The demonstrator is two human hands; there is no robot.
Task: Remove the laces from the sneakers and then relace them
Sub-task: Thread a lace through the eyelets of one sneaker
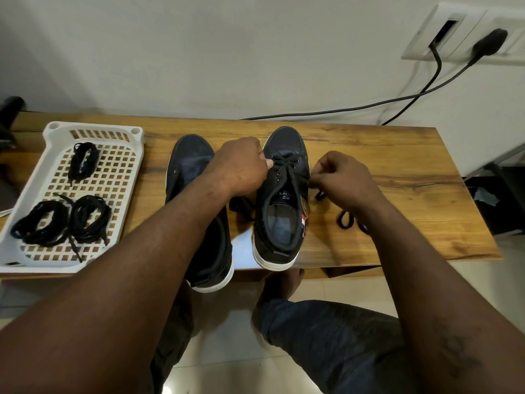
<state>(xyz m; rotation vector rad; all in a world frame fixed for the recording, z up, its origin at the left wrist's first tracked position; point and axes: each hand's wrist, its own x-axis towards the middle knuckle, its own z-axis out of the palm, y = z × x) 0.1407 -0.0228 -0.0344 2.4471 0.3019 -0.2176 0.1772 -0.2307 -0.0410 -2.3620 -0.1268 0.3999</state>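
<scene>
The left hand (pixel 241 166) pinches the lace (pixel 287 163) at the eyelets of the sneaker (pixel 284 200), seemingly anchoring it, while the right hand (pixel 343 180) pinches its loose end.

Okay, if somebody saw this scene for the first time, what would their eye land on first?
First, the two hands at the middle of the wooden table: the left hand pinches the black lace at the front eyelets of a dark sneaker, the right hand pinches its end beside the shoe. Left of them stands a second sneaker, and further left a white tray holds three bundles of black laces.
</scene>
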